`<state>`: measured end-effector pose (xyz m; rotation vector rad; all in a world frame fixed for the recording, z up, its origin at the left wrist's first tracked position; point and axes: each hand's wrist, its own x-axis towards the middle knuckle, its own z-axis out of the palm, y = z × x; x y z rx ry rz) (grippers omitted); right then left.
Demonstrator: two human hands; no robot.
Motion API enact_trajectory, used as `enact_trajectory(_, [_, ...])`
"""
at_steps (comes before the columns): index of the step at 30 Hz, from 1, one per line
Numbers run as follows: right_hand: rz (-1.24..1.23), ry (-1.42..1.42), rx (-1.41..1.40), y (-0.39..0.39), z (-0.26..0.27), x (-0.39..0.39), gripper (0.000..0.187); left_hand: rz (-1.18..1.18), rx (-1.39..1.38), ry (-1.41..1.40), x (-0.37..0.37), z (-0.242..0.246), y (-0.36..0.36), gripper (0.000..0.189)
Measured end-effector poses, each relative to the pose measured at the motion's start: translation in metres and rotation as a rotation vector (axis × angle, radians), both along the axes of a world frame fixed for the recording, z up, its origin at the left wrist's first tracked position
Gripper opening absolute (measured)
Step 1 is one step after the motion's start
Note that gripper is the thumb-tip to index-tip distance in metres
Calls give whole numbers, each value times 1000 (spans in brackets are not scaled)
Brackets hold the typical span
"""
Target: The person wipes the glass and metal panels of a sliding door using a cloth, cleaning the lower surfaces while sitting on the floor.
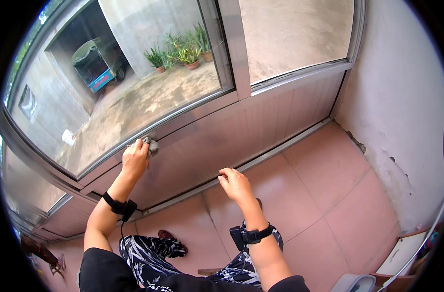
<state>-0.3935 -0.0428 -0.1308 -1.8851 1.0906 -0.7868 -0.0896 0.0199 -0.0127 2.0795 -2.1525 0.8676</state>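
My left hand (135, 160) grips a crumpled grey cloth (153, 147) against the metal frame rail (163, 129) under a large glass pane (134, 109). Below that rail runs a ribbed metal panel (214, 142) that reaches down to the floor track (265, 157). My right hand (236, 184) hangs in the air in front of the panel's lower part, fingers loosely bent, with nothing seen in it. Both forearms wear black straps with small boxes.
Pink floor tiles (309, 197) lie under my feet. A white wall (397, 109) with chipped plaster rises on the right. A grey plastic bin (353, 283) stands at the lower right. Through the glass appear potted plants (189, 56) and a covered three-wheeled vehicle (96, 69).
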Motion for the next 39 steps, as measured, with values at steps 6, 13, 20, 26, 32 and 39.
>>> enact_trajectory(6, [-18, 32, -8, -6, 0, -8, 24, -485, -233, -3, -115, 45, -77, 28])
enact_trajectory(13, [-30, 57, -42, -1, -4, 9, 22, -629, -282, -168, -141, 9, -201, 20])
enact_trajectory(20, [-37, 122, -50, -5, -12, 17, 23, -581, -321, -184, -123, -28, -177, 12])
enact_trajectory(26, [-9, 159, -35, -1, -10, 26, 23, -467, -193, -69, -72, -21, -111, 26])
enact_trajectory(32, [5, 157, -69, -1, -10, 37, 23, -366, -190, -39, -13, -13, -47, 27])
enact_trajectory(39, [-6, 128, -31, -2, -8, 30, 24, -151, -203, -8, 50, -15, 35, 27])
